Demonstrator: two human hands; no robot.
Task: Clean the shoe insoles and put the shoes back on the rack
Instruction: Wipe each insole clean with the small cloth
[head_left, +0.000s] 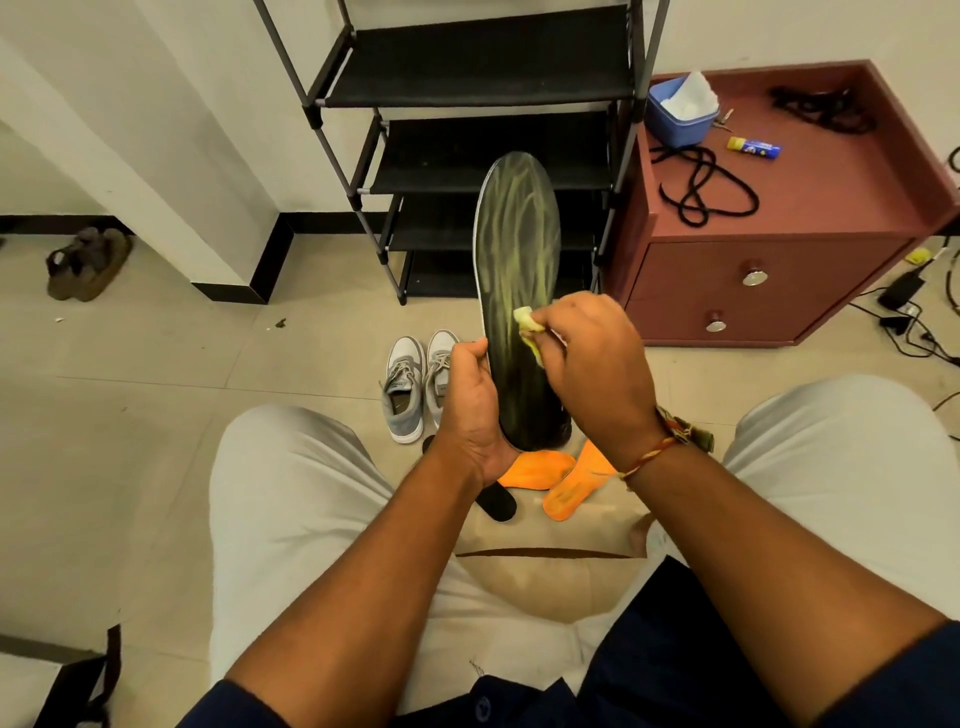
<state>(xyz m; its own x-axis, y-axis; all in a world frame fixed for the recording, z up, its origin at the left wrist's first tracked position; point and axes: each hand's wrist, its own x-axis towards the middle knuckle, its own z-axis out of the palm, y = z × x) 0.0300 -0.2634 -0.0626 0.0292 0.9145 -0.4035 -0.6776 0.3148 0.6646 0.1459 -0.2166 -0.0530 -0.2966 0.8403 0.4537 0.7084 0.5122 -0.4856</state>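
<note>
Black insole (519, 291), likely light and bendy; left hand (470, 410) grips its near end, right hand (592, 374) pinches wipe (524, 319) against it.

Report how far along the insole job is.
Done: insoles are out; two orange insoles and a black insole lie on the floor, cleaned or not unclear. In hand: left hand holds the yellow-streaked insole upright, right hand presses a wipe to it. Left: grey sneakers sit on the floor, not on the rack.
</note>
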